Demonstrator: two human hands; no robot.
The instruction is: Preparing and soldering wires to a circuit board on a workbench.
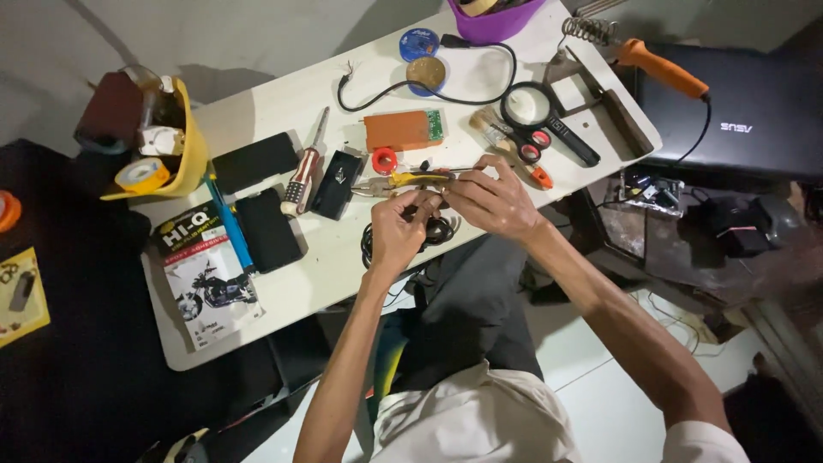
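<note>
My left hand (399, 231) and my right hand (489, 201) meet over the front edge of the white table (343, 274). Both pinch a small dark part with black cable (437, 230) coiled beneath them; the part itself is mostly hidden by my fingers. Just beyond my fingertips lie yellow-handled pliers (411, 180) and a small red ring of tape (385, 159). An orange circuit board (401, 129) lies further back.
A screwdriver (304, 171), black boxes (266, 227), a magnifier (536, 111), a soldering iron (660, 64) on its stand, a yellow tub of tape rolls (171, 163), a purple bowl (493, 24), a glue packet (206, 274) and a closed laptop (737, 111) at right.
</note>
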